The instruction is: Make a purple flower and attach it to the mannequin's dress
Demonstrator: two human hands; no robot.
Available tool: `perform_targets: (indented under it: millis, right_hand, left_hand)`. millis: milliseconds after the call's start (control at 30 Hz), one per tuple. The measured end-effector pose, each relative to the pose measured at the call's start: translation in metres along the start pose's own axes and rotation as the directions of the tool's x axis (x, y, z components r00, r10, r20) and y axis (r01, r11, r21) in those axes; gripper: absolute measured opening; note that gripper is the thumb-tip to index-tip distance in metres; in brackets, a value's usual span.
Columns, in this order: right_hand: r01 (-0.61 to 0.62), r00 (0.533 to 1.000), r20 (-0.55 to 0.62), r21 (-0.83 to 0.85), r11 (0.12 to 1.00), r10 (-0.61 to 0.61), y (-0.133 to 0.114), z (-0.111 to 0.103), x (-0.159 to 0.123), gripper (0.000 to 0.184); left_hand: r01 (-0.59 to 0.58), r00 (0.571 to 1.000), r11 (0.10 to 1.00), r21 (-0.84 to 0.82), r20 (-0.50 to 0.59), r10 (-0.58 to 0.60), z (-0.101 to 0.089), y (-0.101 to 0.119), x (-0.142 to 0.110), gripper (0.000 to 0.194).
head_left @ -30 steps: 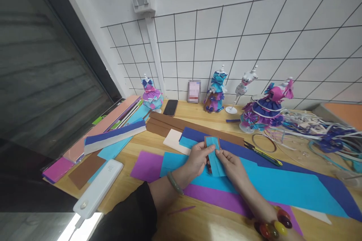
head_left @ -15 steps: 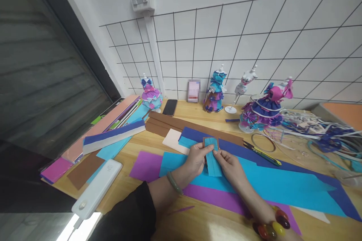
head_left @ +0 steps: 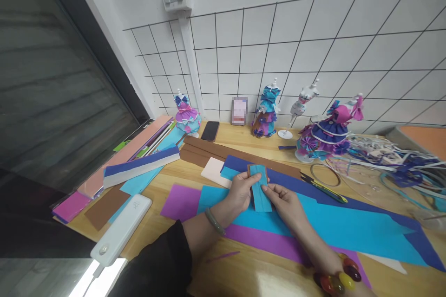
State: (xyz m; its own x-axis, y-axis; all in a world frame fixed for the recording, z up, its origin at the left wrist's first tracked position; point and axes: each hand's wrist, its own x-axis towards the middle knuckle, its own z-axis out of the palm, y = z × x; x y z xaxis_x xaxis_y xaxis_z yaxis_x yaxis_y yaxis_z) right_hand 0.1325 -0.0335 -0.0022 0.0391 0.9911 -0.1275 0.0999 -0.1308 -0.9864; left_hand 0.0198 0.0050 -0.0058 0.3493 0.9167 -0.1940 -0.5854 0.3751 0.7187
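Observation:
Between my hands is a small folded strip of blue crepe paper (head_left: pixel 260 195) with a brown edge showing behind it. My left hand (head_left: pixel 241 191) pinches its upper left side, the thumb lying across the front. On the right side, my right hand (head_left: pixel 283 200) grips the strip with thumb and fingertips. Fingers behind the paper are hidden. Under both hands lie a long light-blue paper sheet (head_left: pixel 351 227), a purple sheet (head_left: pixel 265 240) and a dark-blue sheet (head_left: pixel 430 250).
Scissors (head_left: pixel 324 189) lie right of my hands. Dressed mini mannequins (head_left: pixel 266 111) and a bare one (head_left: pixel 303 100) stand along the wall, near a black phone (head_left: pixel 210 131). A white power bank-like device (head_left: pixel 121 229) sits front left. Tangled ribbons (head_left: pixel 400 167) fill the right side.
The blue strip has tilted up slightly and its lower end has risen a little. Both hands keep hold of it, with the right thumb shifted slightly.

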Motion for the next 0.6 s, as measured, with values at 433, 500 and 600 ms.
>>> perform_targets:
  millis: [433, 500, 600]
  right_hand:
    - [0.074, 0.989, -0.118, -0.149, 0.986, -0.092, 0.006, -0.007, 0.002, 0.039]
    - [0.089, 0.979, -0.167, -0.152, 0.984, -0.114, 0.01, -0.008, 0.005, 0.041]
    - [0.067, 0.983, -0.167, -0.086, 0.994, -0.081, 0.013, -0.007, 0.008, 0.047]
  left_hand:
    - [-0.024, 0.999, 1.0, 0.017, -0.036, 0.025, -0.002, 0.004, 0.003, 0.034]
    - [-0.026, 0.999, 1.0, 0.015, -0.035, 0.027, 0.0, 0.006, 0.002, 0.033]
    - [-0.035, 0.999, 0.999, -0.007, -0.018, 0.035, 0.002, 0.007, 0.001, 0.033]
